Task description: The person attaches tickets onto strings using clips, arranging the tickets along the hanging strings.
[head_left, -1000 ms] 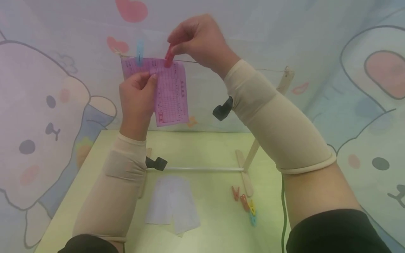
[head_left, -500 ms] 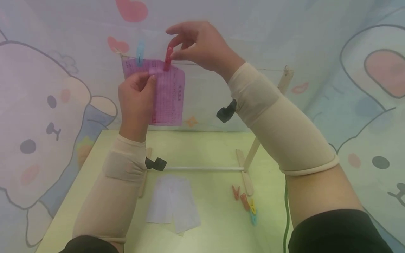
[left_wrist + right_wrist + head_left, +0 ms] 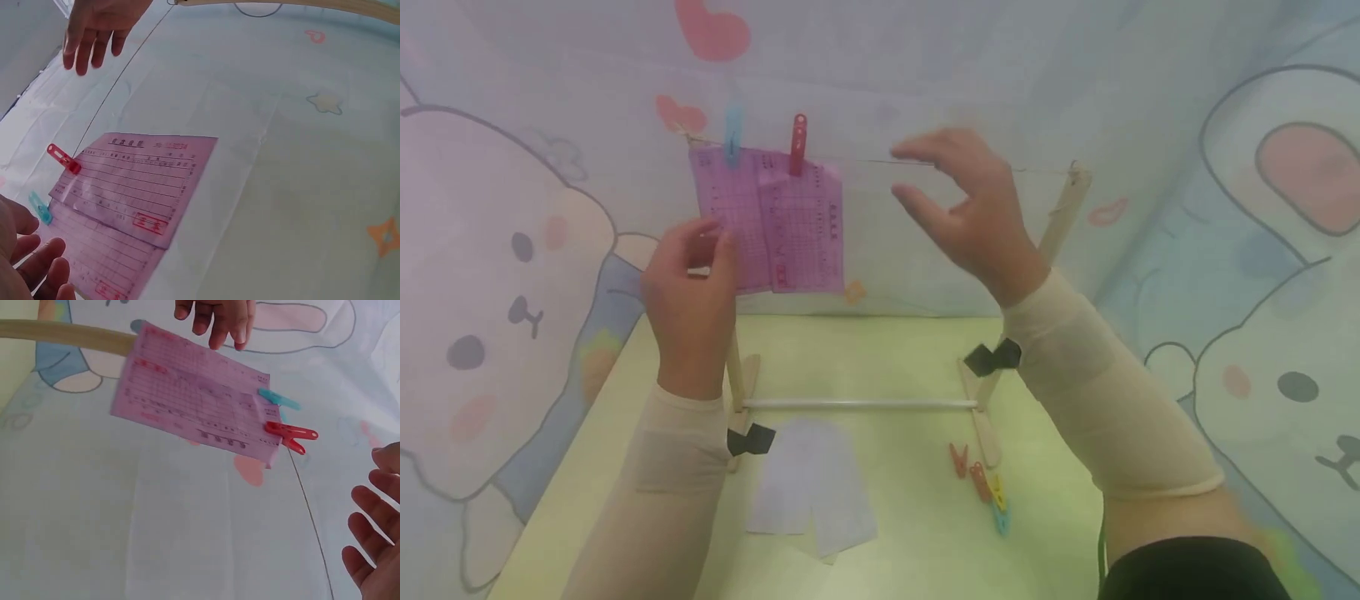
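Observation:
Two pink printed slips hang overlapping from a thin string in the head view. A blue clothespin clips them near the left end, and a red clothespin sits further right. My left hand is in front of the slips' lower left, its fingers loosely bent and holding nothing. Over to the right, my right hand is by the string with thumb and fingers spread apart. The right wrist view shows the red clothespin gripping the slips' top edge, away from both hands.
The string runs between wooden posts of a stand with a white crossbar. White paper pieces lie on the yellow-green table. Several clothespins, among them a red one and a yellow one, lie at right.
My right hand has let go of the red clothespin and moved right and down. The left hand has released the slips and moved down and left; the slips hang freely.

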